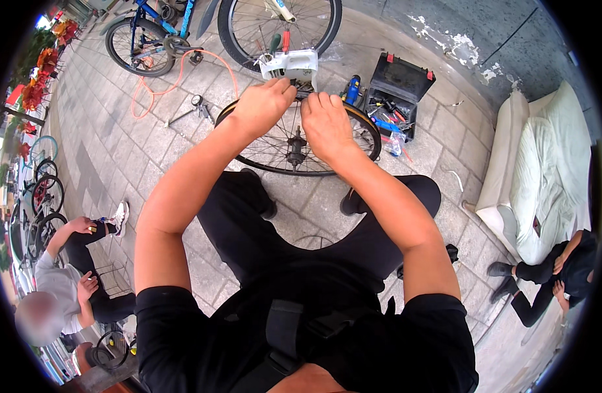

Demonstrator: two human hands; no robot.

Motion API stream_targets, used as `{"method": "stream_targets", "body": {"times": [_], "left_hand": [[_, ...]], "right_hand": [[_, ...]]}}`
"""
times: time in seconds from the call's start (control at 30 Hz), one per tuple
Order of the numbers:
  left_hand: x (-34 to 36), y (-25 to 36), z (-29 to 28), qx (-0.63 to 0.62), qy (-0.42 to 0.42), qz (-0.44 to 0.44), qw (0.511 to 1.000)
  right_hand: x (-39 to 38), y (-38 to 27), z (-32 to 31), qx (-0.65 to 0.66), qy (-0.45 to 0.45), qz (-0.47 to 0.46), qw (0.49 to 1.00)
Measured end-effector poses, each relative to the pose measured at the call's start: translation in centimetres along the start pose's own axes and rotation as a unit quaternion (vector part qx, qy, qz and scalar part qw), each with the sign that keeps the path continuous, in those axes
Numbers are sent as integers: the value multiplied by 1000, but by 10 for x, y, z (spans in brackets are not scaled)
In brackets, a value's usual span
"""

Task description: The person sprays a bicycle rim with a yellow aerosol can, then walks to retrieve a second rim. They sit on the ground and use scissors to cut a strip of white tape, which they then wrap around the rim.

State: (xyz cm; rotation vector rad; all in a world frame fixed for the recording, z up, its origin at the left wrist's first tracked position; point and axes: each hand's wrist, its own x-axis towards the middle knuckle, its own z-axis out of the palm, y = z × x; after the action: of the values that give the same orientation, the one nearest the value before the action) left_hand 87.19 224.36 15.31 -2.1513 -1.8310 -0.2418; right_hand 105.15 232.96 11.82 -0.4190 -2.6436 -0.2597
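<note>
A bicycle wheel (296, 148) lies in front of my feet, its hub and spokes showing and a tan band along part of its dark rim. My left hand (267, 105) is closed at the far side of that rim, knuckles up. Close beside it, my right hand (328, 126) also has its fingers curled over the far rim. The hands hide the part they grip, and a small gap separates them. Just beyond stands a white plastic holder (289, 63) with a red-handled tool (286, 40) and a green-handled tool (275, 43) in it.
An open black toolbox (399, 85) with assorted tools sits right of the wheel, beside a blue tool (353, 88). A pump with gauge (197, 101) and an orange hose (181, 73) lie left. Bicycles (140, 42) stand beyond. People sit at both sides, near a wrapped sofa (533, 177).
</note>
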Motion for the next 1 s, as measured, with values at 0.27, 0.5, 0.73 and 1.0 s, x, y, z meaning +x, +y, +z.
{"method": "stream_targets", "body": {"times": [0.27, 0.5, 0.73, 1.0], "left_hand": [[7, -5, 17, -79, 65, -32, 994], [10, -26, 6, -271, -46, -58, 960], [16, -22, 1, -231, -102, -85, 964], [35, -21, -14, -56, -140, 7, 989]], "right_hand": [[2, 11, 9, -10, -16, 7, 1000], [-8, 15, 3, 7, -3, 13, 1000], [-12, 27, 5, 74, 31, 7, 997], [1, 27, 1, 39, -19, -39, 998]]}}
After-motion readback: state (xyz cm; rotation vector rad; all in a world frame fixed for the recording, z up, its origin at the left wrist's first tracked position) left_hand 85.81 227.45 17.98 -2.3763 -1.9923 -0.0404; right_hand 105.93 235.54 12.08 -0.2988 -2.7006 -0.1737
